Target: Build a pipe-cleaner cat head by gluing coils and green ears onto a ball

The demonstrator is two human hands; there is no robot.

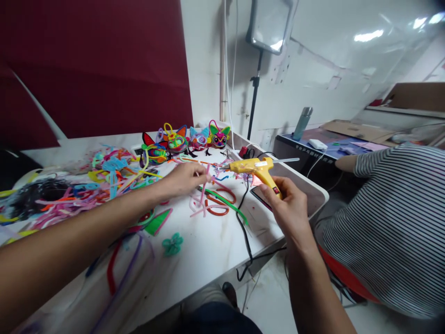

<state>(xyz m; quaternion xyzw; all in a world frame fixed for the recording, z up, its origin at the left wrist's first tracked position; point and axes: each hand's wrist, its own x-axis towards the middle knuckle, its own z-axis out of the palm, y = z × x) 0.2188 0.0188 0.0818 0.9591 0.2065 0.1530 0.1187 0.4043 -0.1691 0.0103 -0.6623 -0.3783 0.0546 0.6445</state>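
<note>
My right hand (288, 202) is wrapped round the lower handle of a yellow hot glue gun (252, 165). A clear glue stick (285, 160) pokes out of its back, and its nozzle points left toward my other hand. My left hand (186, 178) is closed in a pinch over the table, with a pink pipe cleaner (202, 194) at its fingertips. Below lie red-handled scissors (212, 212), crossed by a green pipe cleaner (231, 206). A teal pipe-cleaner flower (173, 244) and a green triangular piece (156, 222) lie nearer me.
Several colourful animal-face ornaments (200, 140) line the table's back. Heaped pipe cleaners (69, 197) cover the left side. A black cord (243, 227) hangs over the front edge. A raised white rim (321, 195) bounds the right. A person in a striped shirt (389, 222) is beyond it.
</note>
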